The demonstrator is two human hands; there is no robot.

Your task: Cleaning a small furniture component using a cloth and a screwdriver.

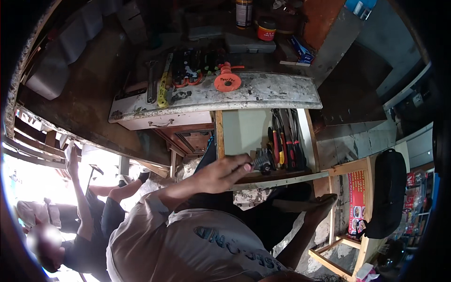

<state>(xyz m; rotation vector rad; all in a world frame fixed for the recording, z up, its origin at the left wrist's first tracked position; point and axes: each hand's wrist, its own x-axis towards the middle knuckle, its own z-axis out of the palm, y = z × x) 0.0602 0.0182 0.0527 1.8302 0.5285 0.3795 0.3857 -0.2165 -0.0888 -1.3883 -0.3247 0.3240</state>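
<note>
My left hand (221, 175) reaches over the front edge of a pulled-out drawer (242, 134), its fingers closed. At their tips is a small ridged grey metal piece (260, 161), near a dark round part at the drawer's front; its exact kind does not show. Beside it in the drawer lie pliers with red and yellow handles (278, 148) and tools with red and black handles (293, 150). My right hand (323, 203) is low on the right, outside the drawer and by my dark-clothed leg. Its fingers are in shadow, so their state is unclear.
Above the drawer, a worn white worktop (277, 91) carries an orange cone-shaped thing (228, 81), a yellow level-like tool (164, 89), a wrench (151, 82) and orange-handled tools. A wooden frame (369, 197) and black bag (387, 192) stand right. Another person (82, 249) sits at left.
</note>
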